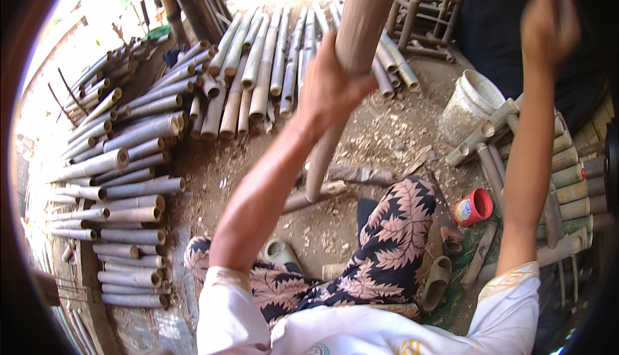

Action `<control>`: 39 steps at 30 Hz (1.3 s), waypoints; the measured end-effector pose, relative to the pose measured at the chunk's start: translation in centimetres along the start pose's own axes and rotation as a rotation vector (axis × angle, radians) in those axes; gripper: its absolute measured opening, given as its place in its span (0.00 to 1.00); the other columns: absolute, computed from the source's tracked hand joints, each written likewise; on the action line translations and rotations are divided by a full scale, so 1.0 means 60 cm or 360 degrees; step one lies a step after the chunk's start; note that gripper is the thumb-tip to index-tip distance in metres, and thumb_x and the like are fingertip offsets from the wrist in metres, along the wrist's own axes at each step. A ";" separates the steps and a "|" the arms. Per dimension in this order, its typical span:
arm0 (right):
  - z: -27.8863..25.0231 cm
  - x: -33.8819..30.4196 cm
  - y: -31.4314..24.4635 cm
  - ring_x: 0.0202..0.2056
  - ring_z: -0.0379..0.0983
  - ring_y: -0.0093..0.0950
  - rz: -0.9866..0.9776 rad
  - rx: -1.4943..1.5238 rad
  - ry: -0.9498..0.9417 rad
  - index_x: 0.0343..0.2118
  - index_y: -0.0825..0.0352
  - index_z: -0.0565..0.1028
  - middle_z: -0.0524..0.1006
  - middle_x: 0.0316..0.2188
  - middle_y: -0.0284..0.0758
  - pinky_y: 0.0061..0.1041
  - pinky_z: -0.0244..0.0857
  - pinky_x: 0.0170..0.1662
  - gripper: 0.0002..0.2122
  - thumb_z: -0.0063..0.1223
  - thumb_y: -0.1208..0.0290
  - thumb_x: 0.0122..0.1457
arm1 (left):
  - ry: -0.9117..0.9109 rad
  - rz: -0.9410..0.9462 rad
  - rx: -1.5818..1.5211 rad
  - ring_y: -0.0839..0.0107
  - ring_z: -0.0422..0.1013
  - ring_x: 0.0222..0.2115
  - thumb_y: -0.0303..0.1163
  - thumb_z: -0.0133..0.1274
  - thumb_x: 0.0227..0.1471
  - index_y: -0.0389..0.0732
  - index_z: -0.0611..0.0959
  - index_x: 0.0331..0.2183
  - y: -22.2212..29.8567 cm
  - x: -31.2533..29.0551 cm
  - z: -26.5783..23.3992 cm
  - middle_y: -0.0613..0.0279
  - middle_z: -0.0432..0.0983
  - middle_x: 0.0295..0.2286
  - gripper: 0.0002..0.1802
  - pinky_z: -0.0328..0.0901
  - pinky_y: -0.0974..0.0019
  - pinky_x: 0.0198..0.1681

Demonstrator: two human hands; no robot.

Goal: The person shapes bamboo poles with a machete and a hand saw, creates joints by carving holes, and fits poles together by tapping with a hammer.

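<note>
My left hand [330, 89] is closed around a thick brown bamboo pole [365, 23]. The pole is tilted, its upper part running out of the picture at the top, its lower end down near the ground in front of my legs. My right hand [550, 26] is raised high at the upper right, apart from the pole. Motion smears its fingers, and whether anything is in them cannot be made out.
Cut bamboo poles [138, 142] are stacked at the left, and more poles [261, 65] lie in rows ahead. At the right stand a dirty white bucket [454, 116], a red tin [474, 207] and a bamboo frame [567, 191]. Wood chips [238, 168] litter the ground.
</note>
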State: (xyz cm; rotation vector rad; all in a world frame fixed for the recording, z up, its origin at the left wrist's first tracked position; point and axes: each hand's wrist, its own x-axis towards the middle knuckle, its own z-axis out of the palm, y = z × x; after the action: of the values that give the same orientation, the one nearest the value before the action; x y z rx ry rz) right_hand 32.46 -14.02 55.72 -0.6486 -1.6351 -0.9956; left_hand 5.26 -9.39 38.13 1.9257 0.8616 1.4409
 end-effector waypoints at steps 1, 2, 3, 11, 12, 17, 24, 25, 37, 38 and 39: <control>0.011 -0.103 -0.070 0.31 0.73 0.23 0.0515 0.0275 0.0159 0.43 0.69 0.75 0.77 0.33 0.34 0.21 0.66 0.36 0.08 0.49 0.74 0.64 | -0.0002 0.0024 0.0269 0.63 0.78 0.33 0.33 0.65 0.34 0.34 0.71 0.50 -0.010 0.009 -0.046 0.51 0.80 0.31 0.39 0.74 0.59 0.38; 0.000 -0.220 -0.071 0.35 0.74 0.23 0.0825 0.0273 -0.0158 0.45 0.71 0.75 0.78 0.35 0.35 0.22 0.66 0.40 0.11 0.45 0.72 0.66 | -0.0010 0.0120 0.0443 0.63 0.78 0.33 0.34 0.65 0.34 0.34 0.71 0.50 0.008 0.037 -0.074 0.50 0.80 0.31 0.39 0.75 0.60 0.38; -0.039 -0.322 -0.057 0.40 0.74 0.23 0.1069 0.0138 -0.0543 0.47 0.73 0.74 0.79 0.36 0.36 0.23 0.67 0.44 0.13 0.41 0.70 0.69 | -0.0058 0.0190 0.0405 0.62 0.77 0.31 0.37 0.65 0.36 0.33 0.74 0.42 0.029 0.074 -0.080 0.49 0.79 0.29 0.31 0.72 0.59 0.35; -0.314 -0.945 -0.411 0.52 0.70 0.46 0.2104 -0.0148 -0.3184 0.60 0.67 0.63 0.74 0.51 0.50 0.35 0.63 0.56 0.36 0.63 0.60 0.48 | -0.1004 -0.0277 0.1157 0.56 0.78 0.33 0.37 0.63 0.37 0.37 0.77 0.42 -0.091 0.048 -0.092 0.49 0.81 0.31 0.27 0.70 0.55 0.39; -0.319 -0.951 -0.445 0.52 0.71 0.46 0.2159 -0.0143 -0.3102 0.60 0.67 0.63 0.74 0.50 0.50 0.35 0.64 0.55 0.36 0.63 0.59 0.47 | -0.1156 -0.0338 0.1285 0.56 0.78 0.34 0.37 0.63 0.39 0.40 0.76 0.44 -0.114 0.010 -0.098 0.47 0.81 0.32 0.28 0.70 0.53 0.40; -0.349 -0.944 -0.524 0.50 0.72 0.46 0.2271 -0.0121 -0.2891 0.59 0.65 0.64 0.75 0.49 0.49 0.36 0.65 0.54 0.39 0.65 0.56 0.43 | -0.1376 -0.0596 0.1362 0.53 0.78 0.30 0.30 0.59 0.39 0.41 0.74 0.43 -0.322 -0.173 -0.140 0.50 0.79 0.29 0.25 0.74 0.52 0.36; -0.471 -0.892 -0.484 0.48 0.74 0.46 0.2385 -0.0025 -0.2891 0.59 0.61 0.65 0.77 0.47 0.48 0.37 0.67 0.52 0.42 0.68 0.52 0.37 | -0.1642 -0.0551 0.1342 0.50 0.77 0.29 0.37 0.58 0.41 0.41 0.72 0.40 -0.407 -0.373 -0.150 0.46 0.79 0.29 0.22 0.72 0.50 0.31; -0.490 -0.881 -0.453 0.48 0.74 0.46 0.2366 0.0014 -0.2925 0.59 0.61 0.65 0.77 0.47 0.48 0.37 0.68 0.52 0.43 0.68 0.52 0.36 | -0.1701 -0.0627 0.1350 0.49 0.77 0.31 0.39 0.59 0.41 0.42 0.72 0.40 -0.404 -0.389 -0.147 0.46 0.79 0.30 0.23 0.72 0.49 0.32; -0.224 -0.878 -0.307 0.50 0.74 0.40 0.2716 0.0250 -0.1642 0.60 0.63 0.62 0.76 0.48 0.47 0.36 0.66 0.53 0.41 0.70 0.62 0.40 | -0.1639 -0.0725 0.1308 0.48 0.77 0.32 0.30 0.54 0.44 0.41 0.71 0.38 -0.421 -0.458 -0.029 0.48 0.78 0.31 0.17 0.72 0.50 0.32; -0.196 -0.887 -0.318 0.50 0.74 0.41 0.2672 0.0229 -0.1716 0.60 0.63 0.61 0.76 0.48 0.47 0.36 0.66 0.53 0.42 0.70 0.62 0.40 | -0.1713 -0.0804 0.1313 0.48 0.77 0.32 0.30 0.54 0.44 0.41 0.71 0.39 -0.422 -0.456 -0.020 0.48 0.78 0.32 0.17 0.72 0.50 0.32; -0.180 -0.891 -0.328 0.50 0.74 0.41 0.2631 0.0202 -0.1792 0.61 0.62 0.60 0.76 0.48 0.47 0.36 0.66 0.54 0.42 0.70 0.62 0.40 | -0.1681 -0.0766 0.1306 0.48 0.77 0.32 0.30 0.55 0.44 0.41 0.71 0.39 -0.424 -0.460 -0.022 0.48 0.78 0.31 0.17 0.72 0.50 0.31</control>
State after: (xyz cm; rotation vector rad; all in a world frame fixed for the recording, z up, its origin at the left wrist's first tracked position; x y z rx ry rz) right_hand 37.21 -29.45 0.01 -2.1379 -1.2255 0.8363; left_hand -5.66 -14.89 2.60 2.3366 1.2899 -0.3478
